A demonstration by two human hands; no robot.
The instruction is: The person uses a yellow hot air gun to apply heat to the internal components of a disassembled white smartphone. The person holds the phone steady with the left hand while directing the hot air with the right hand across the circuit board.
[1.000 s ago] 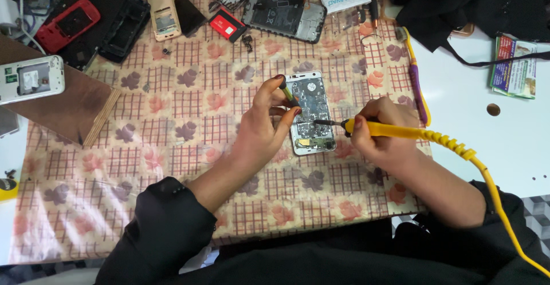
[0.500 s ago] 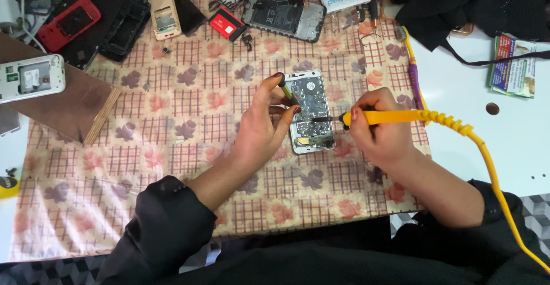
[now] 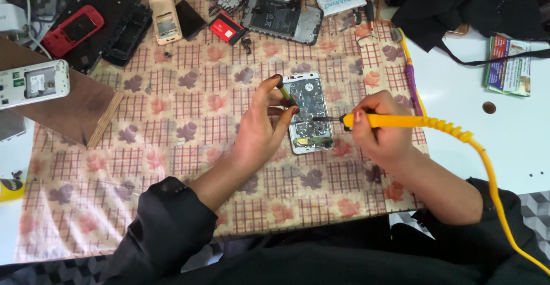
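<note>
One opened white phone (image 3: 309,113), its circuit board exposed, is seen lying flat near the middle of a checked cloth (image 3: 172,119) printed with leaves. The left hand (image 3: 260,130) is closed around a thin dark tool (image 3: 285,93), pinched between thumb and fingers at the phone's left edge. The right hand (image 3: 381,127) is gripped around one yellow soldering iron (image 3: 401,120), whose tip is held on the board; its yellow cord (image 3: 492,176) is run off to the lower right. About six more phones or phone parts are scattered along the cloth's far edge, among them a red phone (image 3: 71,30) and a beige phone back (image 3: 164,17). One white phone (image 3: 33,83) is rested on a brown board (image 3: 69,110). A white table (image 3: 475,142) is seen under the cloth. The room is not shown.
</note>
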